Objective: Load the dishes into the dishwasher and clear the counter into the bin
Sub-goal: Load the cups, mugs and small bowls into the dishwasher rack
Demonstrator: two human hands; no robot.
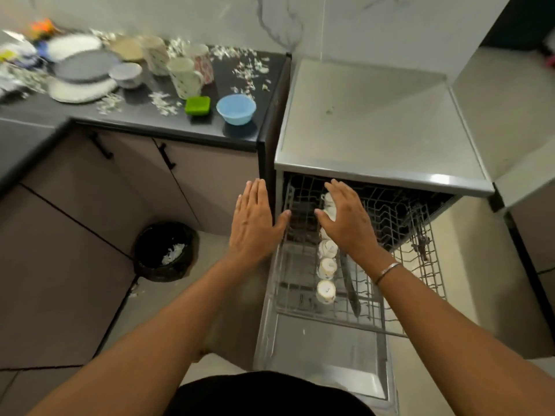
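Both hands are held out flat, palms down, fingers spread and holding nothing. The left hand is in the air just beside the left edge of the dishwasher. The right hand is over the pulled-out rack, above the back cups. A thin bangle sits on the right wrist.

The dishwasher door is folded down flat toward the person, and the wire rack sticks out over it. A row of small white cups stands in the rack, mouth down. The row runs from near the person back into the machine. The nearest cup has small dark marks on its bottom – too small to read. A long dark utensil lies just right of the cups, with its long side running the same way as the row.

The black table to the left carries many dishes. A blue bowl sits near the front right corner, with a green square container just beside it on the left. Behind them stand spotted mugs. Farther left is a small pale bowl, a grey plate and white plates – that side is blurry. White scraps lie scattered over the table top.

On the floor by the cupboards stands a round black bin with some white scraps inside.
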